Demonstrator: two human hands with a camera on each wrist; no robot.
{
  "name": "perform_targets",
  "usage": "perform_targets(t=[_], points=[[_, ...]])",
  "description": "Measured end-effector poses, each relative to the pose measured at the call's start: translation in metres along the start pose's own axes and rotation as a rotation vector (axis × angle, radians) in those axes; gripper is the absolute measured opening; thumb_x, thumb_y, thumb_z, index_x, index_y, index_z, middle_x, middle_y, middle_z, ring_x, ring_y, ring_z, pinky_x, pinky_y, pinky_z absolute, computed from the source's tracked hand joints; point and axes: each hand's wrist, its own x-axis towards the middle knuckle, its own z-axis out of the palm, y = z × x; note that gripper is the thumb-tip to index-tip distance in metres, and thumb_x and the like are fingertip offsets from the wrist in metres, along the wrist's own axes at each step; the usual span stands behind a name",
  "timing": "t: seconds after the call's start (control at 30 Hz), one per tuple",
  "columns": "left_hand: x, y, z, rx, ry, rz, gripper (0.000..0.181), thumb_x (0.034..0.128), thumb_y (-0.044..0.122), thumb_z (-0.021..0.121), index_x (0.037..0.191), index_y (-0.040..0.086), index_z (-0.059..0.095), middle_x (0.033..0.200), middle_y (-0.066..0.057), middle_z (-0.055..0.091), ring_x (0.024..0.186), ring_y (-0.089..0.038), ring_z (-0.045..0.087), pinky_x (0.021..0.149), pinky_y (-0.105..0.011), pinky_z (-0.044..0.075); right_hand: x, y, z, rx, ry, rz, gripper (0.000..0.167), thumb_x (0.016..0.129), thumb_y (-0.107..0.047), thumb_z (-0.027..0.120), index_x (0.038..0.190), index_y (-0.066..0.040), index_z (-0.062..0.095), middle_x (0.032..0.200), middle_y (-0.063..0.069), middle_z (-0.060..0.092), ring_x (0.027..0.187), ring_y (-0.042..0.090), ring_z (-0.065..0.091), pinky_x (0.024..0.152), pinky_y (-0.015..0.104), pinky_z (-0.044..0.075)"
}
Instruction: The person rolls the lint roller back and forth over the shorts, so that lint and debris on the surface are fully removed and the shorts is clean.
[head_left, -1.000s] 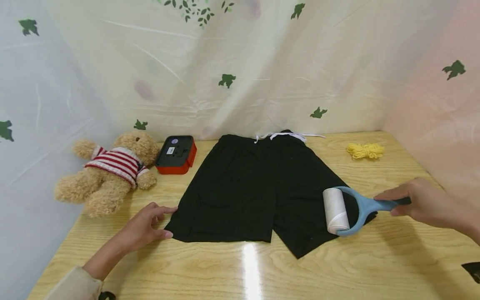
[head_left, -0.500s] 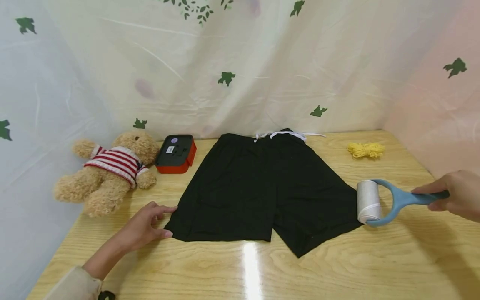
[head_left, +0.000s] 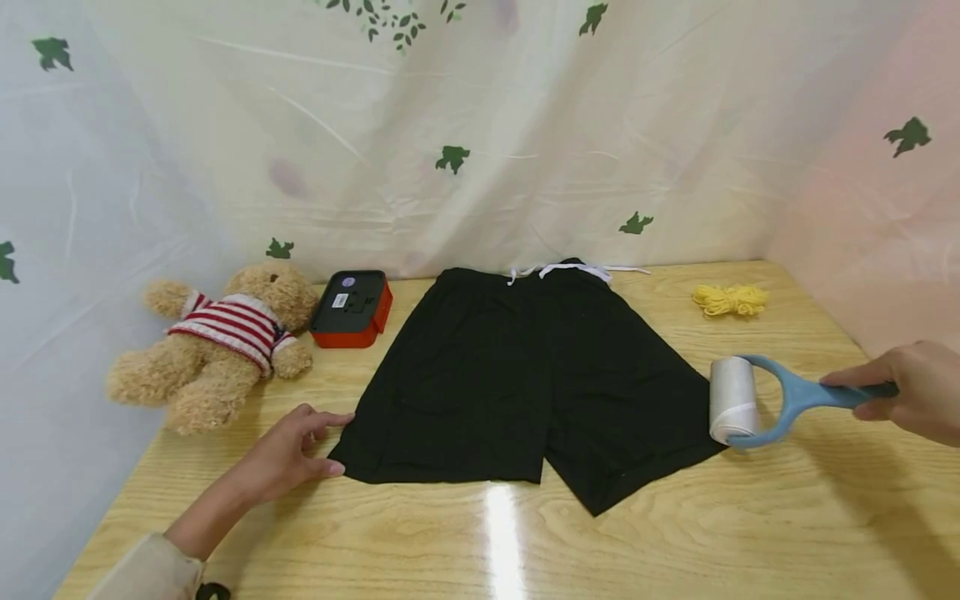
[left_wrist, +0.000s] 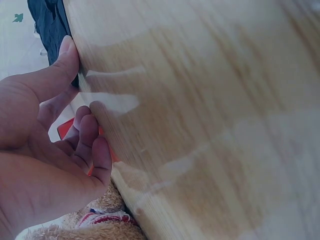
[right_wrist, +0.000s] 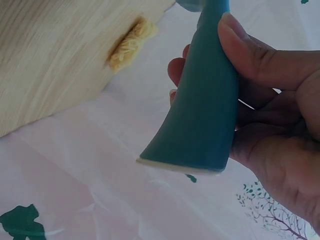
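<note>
Though only head view shows its roll (head_left: 732, 400), right hand (head_left: 918, 390) grips the roller (head_left: 806, 394), left hand (head_left: 283, 457) relaxed.

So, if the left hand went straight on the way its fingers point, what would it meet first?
The black shorts. The left hand seems to touch their outer edge with its fingers, though exact contact is hard to judge.

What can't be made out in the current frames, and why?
Label print on the red-and-black box: head view, too small to read.
Outer hem corner of the black shorts: head view, partly behind the lint roller.
White cylinder: right wrist view, beyond the top edge.
Much of the teddy bear: left wrist view, behind the left hand and bottom edge.
</note>
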Motion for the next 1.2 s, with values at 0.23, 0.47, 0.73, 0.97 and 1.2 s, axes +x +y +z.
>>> perform_targets(t=[0.23,0.47,0.73,0.97,1.2], points=[[0.001,0.001,0.0,0.001,0.004,0.012,0.06,0.0706,0.014,0.084,0.125,-0.001,0.063,0.084,-0.002,0.046,0.072,-0.013,0.036,0.061,-0.025,0.034,0.012,-0.026,-0.009,0.028,0.176,-0.071,0.04,0.055,0.005,0.084,0.094,0.001,0.076,0.064,-0.003,0.065,0.048,-0.001,0.025,0.045,0.022,0.024],[0.001,0.001,0.0,-0.008,-0.014,0.006,0.06,0.0716,0.014,0.084,0.126,-0.001,0.062,0.084,-0.003,0.046,0.072,-0.014,0.036,0.061,-0.026,0.034,0.04,-0.063,-0.012,0.173,0.204,-0.106,0.042,0.063,0.007,0.082,0.104,-0.003,0.075,0.083,0.008,0.072,0.05,0.0,0.031,0.044,0.022,0.027],[0.001,0.0,0.0,0.004,-0.02,0.001,0.06,0.0716,0.014,0.084,0.126,0.0,0.062,0.084,-0.003,0.046,0.073,-0.014,0.038,0.062,-0.025,0.035,0.08,-0.122,-0.005,0.333,0.218,-0.262,0.041,0.068,0.008,0.08,0.107,-0.004,0.075,0.097,0.013,0.072,0.055,0.003,0.041,0.045,0.021,0.03],[0.002,0.001,0.0,0.018,-0.005,-0.007,0.06,0.0705,0.014,0.084,0.126,0.002,0.064,0.083,-0.002,0.046,0.072,-0.014,0.038,0.062,-0.025,0.035,0.118,-0.187,0.003,0.445,0.108,-0.337,0.04,0.076,0.008,0.075,0.113,-0.003,0.072,0.106,0.014,0.07,0.06,0.009,0.051,0.053,0.024,0.039],[0.001,-0.001,0.0,0.023,-0.012,-0.014,0.06,0.0708,0.014,0.084,0.126,0.002,0.063,0.084,-0.002,0.046,0.073,-0.015,0.038,0.062,-0.026,0.035,0.146,-0.254,0.021,0.51,0.056,-0.472,0.037,0.077,0.009,0.072,0.113,-0.001,0.071,0.108,0.013,0.069,0.081,0.014,0.066,0.061,0.023,0.046]])
